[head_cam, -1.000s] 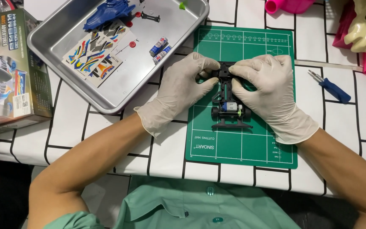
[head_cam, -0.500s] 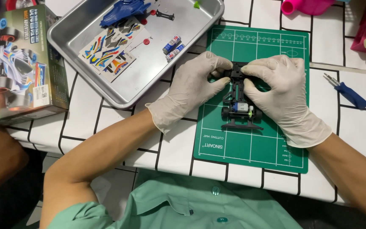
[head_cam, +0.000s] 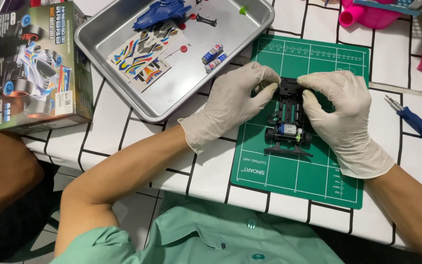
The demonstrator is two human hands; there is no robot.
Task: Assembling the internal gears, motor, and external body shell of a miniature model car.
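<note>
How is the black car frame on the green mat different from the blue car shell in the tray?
The frame is black and bare, with wheels at one end; the shell is blue, with no wheels showing. The frame lies on the mat, gripped by both gloved hands; the shell lies untouched in the tray. Both are toy-car parts.

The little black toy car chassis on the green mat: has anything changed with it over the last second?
Hardly. Both gloved hands, left hand and right hand, keep pinching the far end of the black chassis, which stays put on the green cutting mat. Only the head camera's view shifted. The metal tray, batteries and blue screwdriver stayed as they were.
</note>
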